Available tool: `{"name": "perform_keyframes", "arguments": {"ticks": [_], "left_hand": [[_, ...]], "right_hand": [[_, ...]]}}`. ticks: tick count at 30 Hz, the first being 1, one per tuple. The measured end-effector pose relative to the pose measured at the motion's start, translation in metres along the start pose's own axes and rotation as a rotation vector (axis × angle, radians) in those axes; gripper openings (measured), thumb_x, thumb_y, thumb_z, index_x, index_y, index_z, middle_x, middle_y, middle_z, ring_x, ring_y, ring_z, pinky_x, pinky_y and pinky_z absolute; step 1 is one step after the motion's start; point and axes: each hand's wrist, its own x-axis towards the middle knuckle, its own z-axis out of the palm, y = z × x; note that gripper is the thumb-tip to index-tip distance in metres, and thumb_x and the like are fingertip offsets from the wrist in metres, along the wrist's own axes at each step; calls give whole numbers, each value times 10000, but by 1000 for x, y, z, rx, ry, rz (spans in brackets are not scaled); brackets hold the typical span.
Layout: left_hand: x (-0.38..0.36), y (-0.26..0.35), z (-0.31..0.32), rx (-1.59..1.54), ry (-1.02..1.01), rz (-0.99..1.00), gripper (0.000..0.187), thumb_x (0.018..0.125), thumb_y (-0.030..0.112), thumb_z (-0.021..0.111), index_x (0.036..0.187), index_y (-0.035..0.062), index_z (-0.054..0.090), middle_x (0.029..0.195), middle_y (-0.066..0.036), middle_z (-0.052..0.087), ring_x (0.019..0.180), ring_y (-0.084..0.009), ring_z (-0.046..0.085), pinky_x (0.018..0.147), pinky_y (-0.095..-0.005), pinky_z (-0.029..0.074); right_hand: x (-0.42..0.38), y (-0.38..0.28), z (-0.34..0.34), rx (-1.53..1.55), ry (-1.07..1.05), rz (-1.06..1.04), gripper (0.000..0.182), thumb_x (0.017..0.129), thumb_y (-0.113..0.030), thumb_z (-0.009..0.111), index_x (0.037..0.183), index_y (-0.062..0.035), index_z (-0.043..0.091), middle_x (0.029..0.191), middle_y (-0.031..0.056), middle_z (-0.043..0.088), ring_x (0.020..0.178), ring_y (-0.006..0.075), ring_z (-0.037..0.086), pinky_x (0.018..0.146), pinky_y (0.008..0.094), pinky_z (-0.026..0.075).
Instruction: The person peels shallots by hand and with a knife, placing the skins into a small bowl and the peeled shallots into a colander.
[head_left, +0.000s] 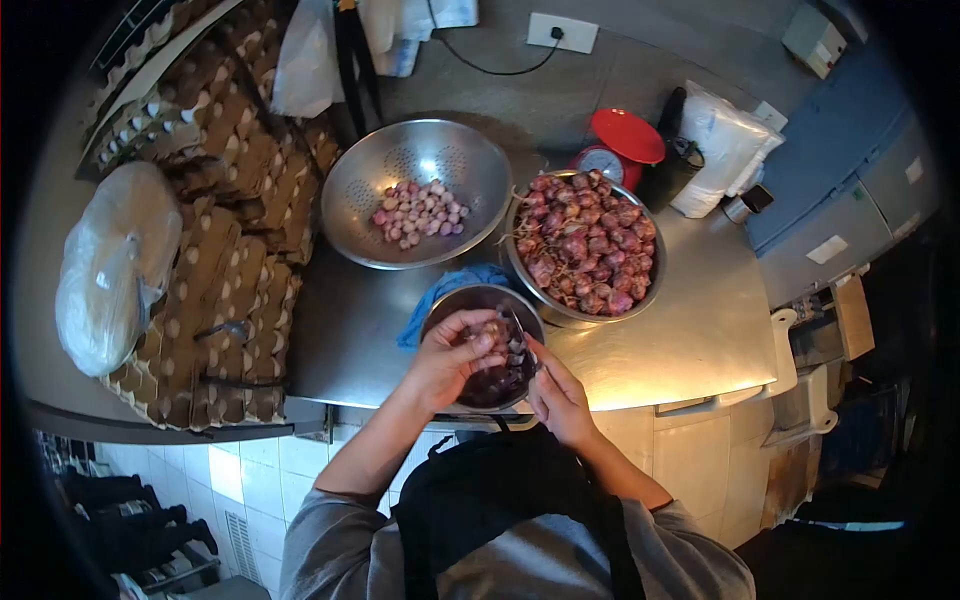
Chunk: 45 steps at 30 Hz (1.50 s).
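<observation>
My left hand [452, 357] is closed around a shallot [491, 334], held above a small metal bowl [468, 298]. In my right hand [561, 396] is a small knife [517, 322], its blade up beside the shallot. Dark purplish pieces, probably skins, lie in the bowl; my hands hide part of them. Behind it to the left, a large metal colander [350, 215] holds peeled shallots [420, 212]. To the right, a round metal bowl [655, 285] is heaped with unpeeled shallots [590, 240]. A blue cloth [422, 308] lies partly under the small bowl.
Stacked egg trays [220, 290] and a filled plastic bag [115, 270] take up the left side. A red kitchen scale [628, 137] and a white plastic package [725, 145] stand at the back right. The steel table [700, 330] ends just before my body.
</observation>
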Motion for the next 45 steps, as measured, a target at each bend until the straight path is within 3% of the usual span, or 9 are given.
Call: {"name": "perform_keyframes", "arguments": {"ticks": [3,5,9,18,24,27,33,39,45], "left_hand": [[-20,-12,-1,-90,40,44,316,819,92,614,1130,75,560,1098,-49,574,967,-153,566,835,-304,485],[-28,-14,-2,-143,93,34,329,821,91,612,1144,76,552,1111,-46,570,976,-144,561,845,-299,473],[-33,-19,-3,-125,119,187,356,798,58,630,1143,73,546,1085,-28,575,1003,-129,539,883,-298,441],[-34,-20,1,-159,155,277,347,747,14,672,1080,58,585,968,-9,592,913,-111,551,856,-271,445],[-36,-33,5,-78,157,309,312,751,-54,642,1044,37,587,1002,-47,598,916,-114,561,828,-259,465],[-37,-36,2,25,138,335,297,749,-75,635,1026,19,583,1027,-63,597,921,-126,569,827,-263,472],[-38,-46,14,60,204,347,307,723,-103,643,995,28,593,987,-68,600,928,-129,559,847,-274,457],[-33,-54,12,229,132,463,306,787,-62,599,1082,5,550,1050,-84,571,932,-134,567,844,-267,472],[-26,-43,12,103,203,248,311,874,41,522,1182,22,484,1032,-74,569,925,-131,561,819,-273,482]], "right_hand": [[5,-2,9,-150,-50,71,454,938,-173,418,1364,-73,301,754,3,526,620,73,493,586,191,404],[9,13,10,-401,-27,-17,454,928,-164,435,1355,-69,317,983,67,558,856,143,542,761,238,413],[9,5,21,-590,-79,-113,455,916,-171,453,1343,-68,334,1295,143,455,1202,218,425,988,281,297],[-10,7,15,-598,-112,-85,454,913,-165,450,1342,-72,337,1255,152,491,1155,202,475,949,262,338],[-1,12,11,-596,-78,-131,464,919,-168,451,1353,-67,320,1121,122,562,901,113,547,791,235,422],[-1,4,14,-319,-85,103,457,923,-178,452,1346,-64,326,902,53,562,697,53,473,633,198,402],[8,13,22,-8,2,56,222,928,-180,453,1121,-81,407,639,-34,384,502,32,337,448,176,279],[14,3,21,205,38,210,149,941,-278,410,989,-139,389,550,-19,336,392,49,279,350,177,225],[18,0,17,174,41,140,141,947,-286,388,996,-154,386,526,-12,325,372,51,256,347,179,217]]}}
